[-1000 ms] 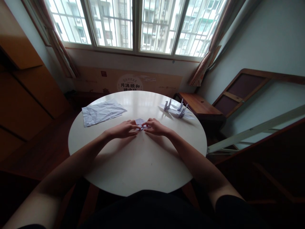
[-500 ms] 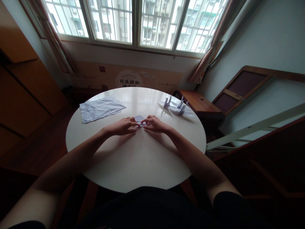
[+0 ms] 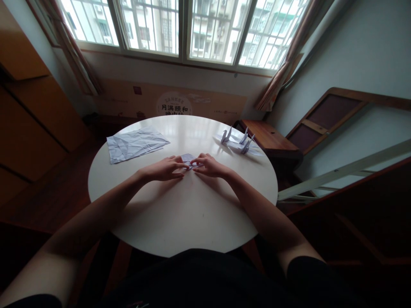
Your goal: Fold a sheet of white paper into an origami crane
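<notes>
your left hand (image 3: 165,168) and right hand (image 3: 210,166) flank the folded paper (image 3: 187,158) on the white table (image 3: 192,214), both touching its near part, probably to keep it steady, though i cannot tell whether they pinch it or just press down.

left hand (image 3: 165,168), right hand (image 3: 210,165): both hold small folded paper (image 3: 187,157) | round white tabletop (image 3: 180,218) | creased paper (image 3: 136,143) far left | paper cranes (image 3: 245,148) far right
</notes>
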Demonstrator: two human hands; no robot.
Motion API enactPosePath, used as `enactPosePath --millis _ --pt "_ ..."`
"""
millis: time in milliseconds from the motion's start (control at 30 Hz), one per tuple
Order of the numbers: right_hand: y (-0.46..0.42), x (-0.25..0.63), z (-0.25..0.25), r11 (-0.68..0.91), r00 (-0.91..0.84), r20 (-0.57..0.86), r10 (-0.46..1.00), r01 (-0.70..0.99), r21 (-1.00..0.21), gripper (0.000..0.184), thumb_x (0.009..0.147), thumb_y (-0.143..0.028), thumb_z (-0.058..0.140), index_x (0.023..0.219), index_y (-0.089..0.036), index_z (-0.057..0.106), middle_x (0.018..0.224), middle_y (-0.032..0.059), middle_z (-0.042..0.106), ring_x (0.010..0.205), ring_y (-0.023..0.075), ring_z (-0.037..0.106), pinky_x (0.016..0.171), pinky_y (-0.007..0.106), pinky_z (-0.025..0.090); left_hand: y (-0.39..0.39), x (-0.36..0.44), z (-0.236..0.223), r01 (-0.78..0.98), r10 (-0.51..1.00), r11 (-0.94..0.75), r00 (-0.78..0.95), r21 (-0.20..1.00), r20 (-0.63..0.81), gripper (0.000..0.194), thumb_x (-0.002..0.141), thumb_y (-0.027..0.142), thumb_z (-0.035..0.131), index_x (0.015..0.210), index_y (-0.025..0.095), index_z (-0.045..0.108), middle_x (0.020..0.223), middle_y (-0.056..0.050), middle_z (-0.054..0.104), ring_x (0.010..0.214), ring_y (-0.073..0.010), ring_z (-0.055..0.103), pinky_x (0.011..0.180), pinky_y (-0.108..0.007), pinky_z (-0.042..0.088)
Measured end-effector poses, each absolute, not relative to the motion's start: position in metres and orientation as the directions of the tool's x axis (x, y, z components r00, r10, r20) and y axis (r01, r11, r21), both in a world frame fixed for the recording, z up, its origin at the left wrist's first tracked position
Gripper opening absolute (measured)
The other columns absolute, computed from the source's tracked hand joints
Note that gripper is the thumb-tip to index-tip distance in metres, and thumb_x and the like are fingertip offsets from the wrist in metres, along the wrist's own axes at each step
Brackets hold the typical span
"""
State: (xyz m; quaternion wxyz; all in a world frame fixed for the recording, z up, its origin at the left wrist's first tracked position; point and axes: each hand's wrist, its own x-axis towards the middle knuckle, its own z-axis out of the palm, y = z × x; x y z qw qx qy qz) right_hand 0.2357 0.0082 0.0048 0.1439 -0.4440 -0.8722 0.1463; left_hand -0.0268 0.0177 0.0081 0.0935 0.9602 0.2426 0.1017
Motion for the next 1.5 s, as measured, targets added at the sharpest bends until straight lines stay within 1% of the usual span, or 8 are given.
enactPosePath --millis 200,433,633,933,1267,1500 --pt "0.0095 0.236 0.0036 0.56 -0.565 0.11 0.818 0.736 -0.381 0.035 0.092 -0.033 0.07 0.125 -0.024 0.073 0.107 0.0104 0.059 0.104 0.0256 0.055 0.097 0.042 0.043 0.0167 -0.0275 0.0088 0.445 0.481 -0.867 0.866 0.226 0.14 0.043 0.098 0.03 0.066 0.141 0.025 0.063 0.121 -0.012 0.061 0.111 -0.0272 0.059 0.1 -0.038 0.046" --pt "0.0098 0.2368 0.0025 0.567 -0.564 0.132 0.815 0.73 -0.381 0.034 0.091 -0.034 0.071 0.124 -0.025 0.073 0.107 0.0101 0.059 0.102 0.0252 0.054 0.095 0.041 0.044 0.0168 -0.0273 0.0082 0.442 0.479 -0.866 0.866 0.234 0.14 0.044 0.098 0.032 0.066 0.142 0.026 0.062 0.123 -0.012 0.061 0.112 -0.0277 0.058 0.102 -0.039 0.045" --pt "0.0094 0.2372 0.0025 0.564 -0.567 0.117 0.816 0.732 -0.383 0.035 0.092 -0.034 0.07 0.125 -0.023 0.073 0.108 0.0112 0.059 0.103 0.0258 0.054 0.096 0.042 0.044 0.0164 -0.0281 0.0081 0.443 0.477 -0.868 0.869 0.224 0.13 0.046 0.098 0.032 0.065 0.144 0.027 0.06 0.125 -0.013 0.06 0.113 -0.0275 0.057 0.103 -0.04 0.046" --pt "0.0087 0.2368 0.0029 0.562 -0.568 0.114 0.815 0.729 -0.391 0.033 0.092 -0.033 0.069 0.124 -0.025 0.073 0.105 0.0089 0.057 0.102 0.0249 0.053 0.098 0.042 0.043 0.0181 -0.0308 0.0052 0.428 0.461 -0.878 0.877 0.217 0.135 0.049 0.1 0.034 0.064 0.148 0.028 0.056 0.127 -0.013 0.058 0.114 -0.0272 0.057 0.104 -0.04 0.045" --pt "0.0088 0.237 0.0033 0.563 -0.566 0.123 0.815 0.726 -0.395 0.034 0.091 -0.033 0.07 0.124 -0.025 0.073 0.104 0.0089 0.058 0.101 0.0247 0.054 0.098 0.042 0.044 0.0163 -0.0305 0.0066 0.429 0.471 -0.866 0.872 0.255 0.132 0.046 0.099 0.033 0.066 0.144 0.027 0.06 0.127 -0.013 0.058 0.114 -0.0276 0.057 0.103 -0.04 0.045" --pt "0.0099 0.2369 0.0018 0.56 -0.561 0.125 0.818 0.731 -0.389 0.033 0.091 -0.033 0.071 0.123 -0.025 0.074 0.104 0.0092 0.059 0.101 0.0247 0.055 0.097 0.042 0.044 0.0163 -0.0301 0.0077 0.438 0.47 -0.87 0.875 0.227 0.113 0.046 0.099 0.034 0.064 0.144 0.025 0.059 0.128 -0.014 0.057 0.115 -0.0282 0.057 0.106 -0.04 0.043"
